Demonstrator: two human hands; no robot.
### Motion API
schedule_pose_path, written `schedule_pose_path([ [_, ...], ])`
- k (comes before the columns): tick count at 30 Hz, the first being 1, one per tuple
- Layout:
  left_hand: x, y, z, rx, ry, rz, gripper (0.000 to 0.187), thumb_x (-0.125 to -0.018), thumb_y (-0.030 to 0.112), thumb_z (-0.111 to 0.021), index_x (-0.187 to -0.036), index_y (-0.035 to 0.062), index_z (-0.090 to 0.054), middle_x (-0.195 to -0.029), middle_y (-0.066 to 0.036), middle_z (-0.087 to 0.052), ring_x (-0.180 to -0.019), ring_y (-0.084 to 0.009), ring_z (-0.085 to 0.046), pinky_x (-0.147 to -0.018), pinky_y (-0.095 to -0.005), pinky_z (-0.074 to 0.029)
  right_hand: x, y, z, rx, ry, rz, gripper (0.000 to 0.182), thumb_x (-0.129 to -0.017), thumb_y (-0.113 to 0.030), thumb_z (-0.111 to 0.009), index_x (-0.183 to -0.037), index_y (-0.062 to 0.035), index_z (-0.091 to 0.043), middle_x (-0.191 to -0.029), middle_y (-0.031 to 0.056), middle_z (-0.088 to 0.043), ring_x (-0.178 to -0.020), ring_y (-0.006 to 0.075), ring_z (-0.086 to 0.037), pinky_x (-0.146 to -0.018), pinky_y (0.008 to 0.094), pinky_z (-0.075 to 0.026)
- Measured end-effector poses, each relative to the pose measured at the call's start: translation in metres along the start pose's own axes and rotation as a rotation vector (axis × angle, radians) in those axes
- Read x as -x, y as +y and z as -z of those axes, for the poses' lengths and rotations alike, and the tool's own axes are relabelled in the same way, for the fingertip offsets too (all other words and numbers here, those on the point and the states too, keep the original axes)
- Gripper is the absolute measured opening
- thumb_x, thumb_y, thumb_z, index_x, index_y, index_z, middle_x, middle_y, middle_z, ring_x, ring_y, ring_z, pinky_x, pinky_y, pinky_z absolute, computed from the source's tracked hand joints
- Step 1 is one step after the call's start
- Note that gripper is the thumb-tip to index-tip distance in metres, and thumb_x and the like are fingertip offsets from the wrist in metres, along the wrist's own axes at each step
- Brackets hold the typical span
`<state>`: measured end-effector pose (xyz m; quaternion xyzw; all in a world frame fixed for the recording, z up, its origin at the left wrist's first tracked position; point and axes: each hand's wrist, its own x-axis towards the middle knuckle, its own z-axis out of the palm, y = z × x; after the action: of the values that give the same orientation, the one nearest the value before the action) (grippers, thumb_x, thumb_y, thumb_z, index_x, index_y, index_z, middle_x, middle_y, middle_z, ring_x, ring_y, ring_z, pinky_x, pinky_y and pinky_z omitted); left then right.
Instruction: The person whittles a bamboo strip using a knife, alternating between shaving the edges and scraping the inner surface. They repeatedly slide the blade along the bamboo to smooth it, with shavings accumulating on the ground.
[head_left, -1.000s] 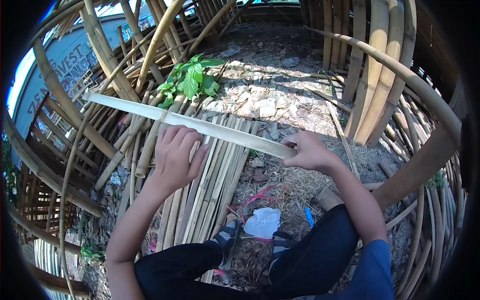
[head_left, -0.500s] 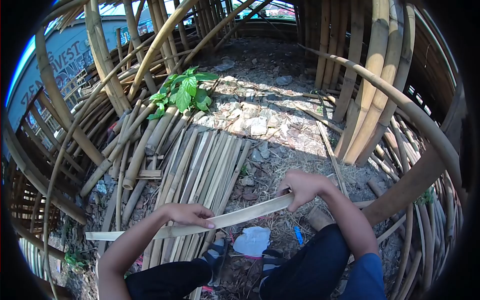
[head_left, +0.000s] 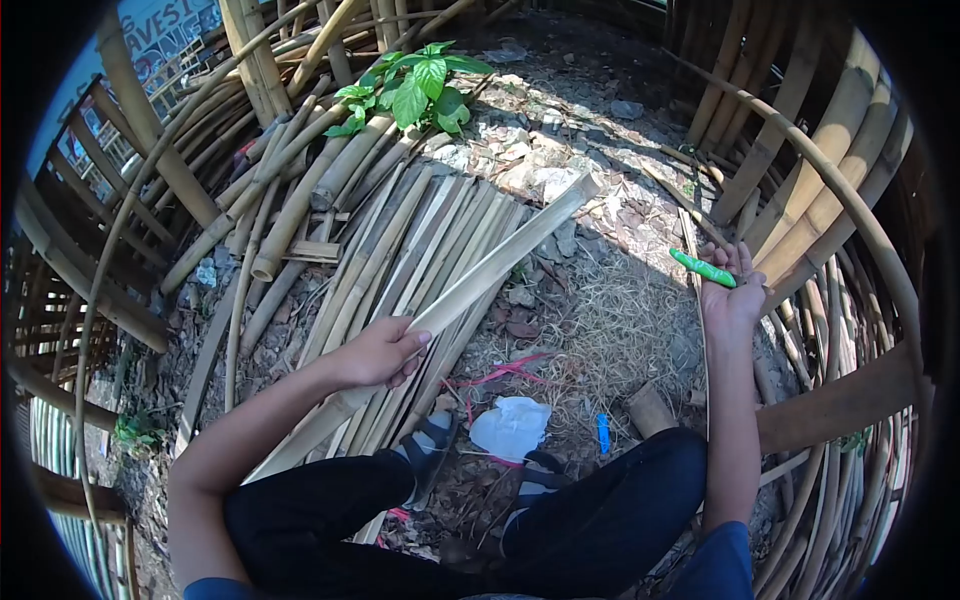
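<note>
My left hand (head_left: 380, 352) is closed around a long, pale split-bamboo strip (head_left: 505, 252). The strip slants from beside my left thigh up to the right, its far end rising over the stony ground. Off to the right, my right hand (head_left: 735, 300) is raised, palm up. It holds a slim green tool with pale markings (head_left: 703, 268), whose exact kind I cannot make out. Beneath the strip lies a row of similar bamboo strips (head_left: 395, 235).
Bamboo poles (head_left: 330, 180) are stacked at left behind a leafy plant (head_left: 425, 90). A bent pole (head_left: 810, 150) arches along the right. A white scrap (head_left: 510, 428), a blue object (head_left: 603, 433), pink string (head_left: 505, 370) and a bamboo piece (head_left: 650, 410) lie near my feet.
My right hand has let go of the bamboo strip and moved right, now holding the green tool. The strip, still in my left hand, has swung to a steeper slant.
</note>
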<state>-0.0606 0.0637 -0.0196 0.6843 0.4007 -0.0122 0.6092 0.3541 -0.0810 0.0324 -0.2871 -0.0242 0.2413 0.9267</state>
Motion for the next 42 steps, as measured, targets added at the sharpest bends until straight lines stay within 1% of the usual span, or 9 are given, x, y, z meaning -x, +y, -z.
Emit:
schedule_pose_path([
  [2,0.003,0.004,0.006,0.005,-0.018,-0.064,0.027,-0.107,0.026,-0.042,-0.094,0.0031,-0.05,-0.066,-0.002,-0.051,-0.05,-0.0102,-0.05,-0.049,-0.026,-0.044,0.021,0.016,-0.011,0.045,0.208,-0.026,0.058,-0.105,-0.05,-0.032,-0.116,0.0047,-0.048,-0.085,0.0103,-0.049,-0.065,0.0199,-0.044,-0.076,0.0394,-0.052],
  [6,0.015,0.021,0.006,0.002,0.015,-0.124,0.028,-0.106,0.026,-0.043,-0.093,0.003,-0.05,-0.065,-0.002,-0.051,-0.05,-0.0103,-0.05,-0.048,-0.0257,-0.044,0.015,0.056,0.033,0.316,-0.099,-0.98,0.047,-0.106,-0.045,-0.034,-0.115,0.0003,-0.042,-0.083,0.0079,-0.048,-0.062,0.0163,-0.044,-0.059,0.0336,-0.045],
  [12,0.024,0.031,0.007,0.075,0.047,-0.174,0.029,-0.106,0.027,-0.043,-0.091,0.0028,-0.051,-0.066,-0.002,-0.052,-0.05,-0.0106,-0.051,-0.049,-0.0256,-0.044,0.104,0.066,-0.03,0.547,-0.292,-0.514,0.051,-0.106,-0.049,-0.025,-0.114,-0.003,-0.046,-0.079,0.0056,-0.051,-0.055,0.0127,-0.039,-0.05,0.0296,-0.036],
  [16,0.027,0.034,0.005,0.113,0.087,-0.158,0.03,-0.106,0.027,-0.043,-0.092,0.003,-0.052,-0.066,-0.003,-0.053,-0.051,-0.0111,-0.052,-0.05,-0.0255,-0.045,0.114,0.08,-0.026,0.733,-0.466,-0.771,0.059,-0.105,-0.053,-0.021,-0.105,-0.0036,-0.053,-0.074,0.0041,-0.05,-0.056,0.0122,-0.04,-0.053,0.0302,-0.038],
  [21,0.033,0.043,0.002,0.091,0.132,-0.12,0.033,-0.107,0.03,-0.041,-0.094,0.0028,-0.054,-0.066,-0.003,-0.054,-0.052,-0.0116,-0.053,-0.051,-0.0257,-0.045,0.132,0.097,-0.025,0.505,-0.431,-0.52,0.048,-0.107,-0.046,-0.031,-0.094,-0.0049,-0.051,-0.07,0.0036,-0.049,-0.057,0.0117,-0.042,-0.053,0.0291,-0.039],
  [23,0.034,0.046,0.0,0.099,0.121,-0.126,0.034,-0.107,0.031,-0.039,-0.094,0.0027,-0.054,-0.066,-0.003,-0.054,-0.053,-0.0115,-0.053,-0.051,-0.0256,-0.045,0.142,0.097,-0.025,0.649,-0.677,-0.395,0.04,-0.106,-0.043,-0.04,-0.091,-0.0062,-0.049,-0.069,0.002,-0.05,-0.059,0.0095,-0.046,-0.053,0.0253,-0.038],
  [30,0.04,0.05,-0.005,0.113,-0.048,-0.253,0.03,-0.107,0.029,-0.04,-0.1,0.0035,-0.054,-0.069,-0.002,-0.056,-0.053,-0.0092,-0.052,-0.049,-0.0234,-0.044,0.174,0.108,-0.025,0.926,-1.144,-0.631,0.027,-0.103,-0.03,-0.053,-0.098,-0.0032,-0.055,-0.07,-0.0018,-0.054,-0.055,0.0041,-0.048,-0.05,0.0208,-0.039],
  [34,0.051,0.056,-0.005,0.149,-0.125,-0.259,0.024,-0.106,0.022,-0.04,-0.11,0.0023,-0.053,-0.071,-0.004,-0.054,-0.055,-0.011,-0.05,-0.052,-0.0247,-0.045,0.182,0.108,-0.033,0.9,-1.212,-0.766,0.027,-0.102,-0.027,-0.055,-0.098,-0.0005,-0.058,-0.072,-0.0008,-0.058,-0.059,0.0044,-0.052,-0.054,0.0218,-0.041],
  [42,0.059,0.064,-0.004,0.292,-0.195,-0.236,0.018,-0.103,0.012,-0.043,-0.113,0.0028,-0.054,-0.07,-0.002,-0.052,-0.055,-0.0092,-0.046,-0.049,-0.0233,-0.04,0.179,0.11,-0.036,0.916,-1.226,-0.712,0.032,-0.101,-0.027,-0.058,-0.092,0.0026,-0.065,-0.065,-0.0009,-0.056,-0.058,0.0042,-0.048,-0.053,0.0226,-0.038],
])
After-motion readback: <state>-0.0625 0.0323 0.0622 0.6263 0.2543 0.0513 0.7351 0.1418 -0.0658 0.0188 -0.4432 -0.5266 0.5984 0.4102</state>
